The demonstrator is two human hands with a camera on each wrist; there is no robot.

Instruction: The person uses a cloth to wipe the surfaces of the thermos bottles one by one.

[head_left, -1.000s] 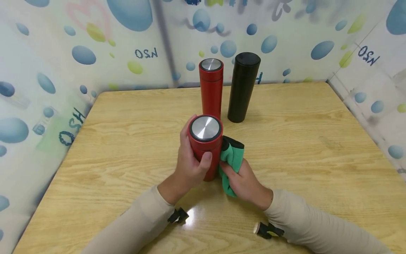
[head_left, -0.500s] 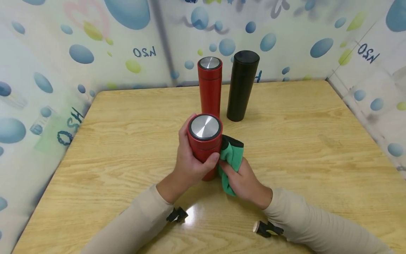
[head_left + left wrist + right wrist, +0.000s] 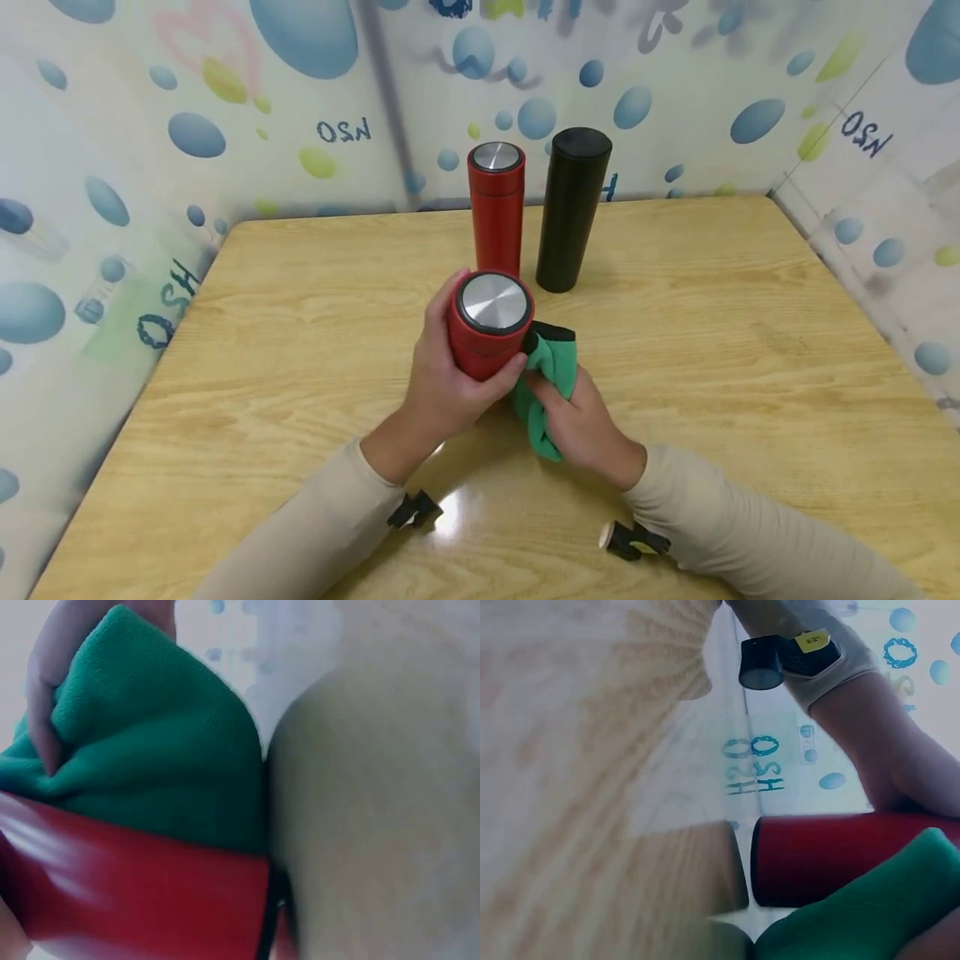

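Note:
My left hand (image 3: 442, 379) grips a red vacuum flask (image 3: 483, 354) round its upper body, thumb across the near side. The flask has a brushed-metal lid top (image 3: 493, 302) with a dark ring and leans a little. In the right wrist view its dark-rimmed base stands just off the wooden tabletop, with a narrow gap. My right hand (image 3: 585, 421) holds a folded green cloth (image 3: 553, 375) with black edging, thumb on top. Seen from the left wrist, the cloth lies along the flask's side. The right fingers behind the cloth are mostly hidden in the head view.
Behind the held flask stand a second red flask (image 3: 497, 221), partly hidden at its foot, and a taller black flask (image 3: 573, 208). The wooden table (image 3: 285, 325) ends at a patterned wall (image 3: 405, 100) behind and walls at both sides.
The held flask has tipped and risen, its lower part now hidden by my left hand in the head view. My left thumb has shifted right across it. My right hand stays with the cloth.

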